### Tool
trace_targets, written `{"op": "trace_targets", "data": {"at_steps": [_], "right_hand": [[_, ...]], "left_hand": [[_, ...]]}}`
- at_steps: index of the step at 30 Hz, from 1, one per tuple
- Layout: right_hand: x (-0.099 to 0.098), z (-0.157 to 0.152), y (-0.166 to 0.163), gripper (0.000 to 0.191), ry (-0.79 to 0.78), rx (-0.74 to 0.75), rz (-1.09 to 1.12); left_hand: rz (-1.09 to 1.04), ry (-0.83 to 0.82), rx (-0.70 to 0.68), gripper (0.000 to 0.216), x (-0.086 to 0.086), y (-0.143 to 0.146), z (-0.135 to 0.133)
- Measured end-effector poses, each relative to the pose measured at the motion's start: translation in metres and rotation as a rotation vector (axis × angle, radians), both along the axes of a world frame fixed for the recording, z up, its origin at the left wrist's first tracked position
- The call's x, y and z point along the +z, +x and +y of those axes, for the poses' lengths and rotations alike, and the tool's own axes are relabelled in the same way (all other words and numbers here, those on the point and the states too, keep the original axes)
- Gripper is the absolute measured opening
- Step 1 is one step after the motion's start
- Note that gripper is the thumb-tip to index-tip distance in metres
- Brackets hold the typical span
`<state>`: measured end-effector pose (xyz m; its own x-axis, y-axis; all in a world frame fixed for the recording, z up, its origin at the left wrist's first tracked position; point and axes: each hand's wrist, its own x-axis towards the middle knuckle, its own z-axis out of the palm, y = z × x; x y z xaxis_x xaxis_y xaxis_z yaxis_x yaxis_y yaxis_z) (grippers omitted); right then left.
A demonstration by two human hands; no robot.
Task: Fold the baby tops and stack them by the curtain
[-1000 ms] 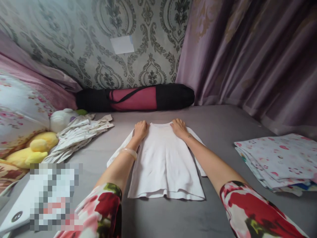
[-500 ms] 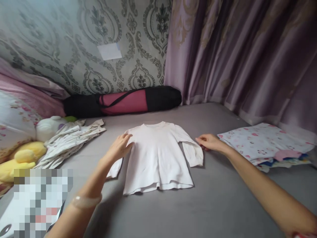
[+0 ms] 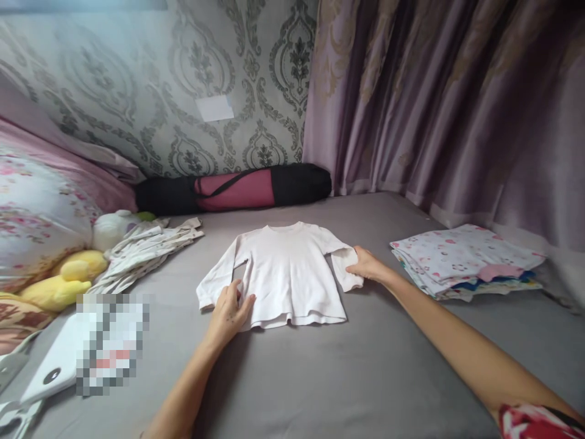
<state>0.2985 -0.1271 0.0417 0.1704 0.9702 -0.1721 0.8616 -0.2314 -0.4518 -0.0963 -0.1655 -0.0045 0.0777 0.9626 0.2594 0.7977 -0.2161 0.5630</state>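
Observation:
A small white long-sleeved shirt (image 3: 290, 274) lies spread flat on the grey bed sheet (image 3: 320, 378), its neckline toward the wall. My right hand (image 3: 367, 265) grips the sleeve on the right side, with the thumb over the fabric and some fingers hidden. At the lower left of the shirt, my left hand (image 3: 230, 310) rests against the side edge near the hem, thumb and fingers apart. The left sleeve stretches outward beyond that hand, and its cuff lies flat on the sheet.
On the right sits a stack of folded clothes (image 3: 466, 259). A crumpled patterned garment (image 3: 150, 250), a yellow plush toy (image 3: 64, 283) and a white device (image 3: 64, 353) lie at left. A black and red long bag (image 3: 237, 190) lines the wall beside the curtain (image 3: 393, 103).
My left hand has moved from the shirt's left shoulder down to its lower side, and the left sleeve now lies farther out. My right hand has closed on the right sleeve.

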Motion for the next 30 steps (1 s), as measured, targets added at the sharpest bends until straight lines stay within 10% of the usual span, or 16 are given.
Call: {"op": "trace_targets", "data": {"at_steps": [6, 10, 15, 30], "right_hand": [[0.034, 0.002, 0.022, 0.032, 0.347, 0.255, -0.562], [0.027, -0.007, 0.043, 0.034, 0.281, 0.401, -0.824], [0.018, -0.011, 0.053, 0.036, -0.043, 0.233, -0.798], [0.028, 0.039, 0.063, 0.037, 0.003, -0.034, -0.581]], "left_hand": [[-0.054, -0.042, 0.003, 0.058, 0.001, -0.004, 0.003], [-0.056, -0.033, -0.021, 0.058, 0.0, -0.005, 0.004], [-0.061, -0.081, -0.043, 0.056, -0.001, -0.01, 0.005], [-0.037, -0.119, -0.091, 0.053, 0.003, -0.011, 0.002]]}}
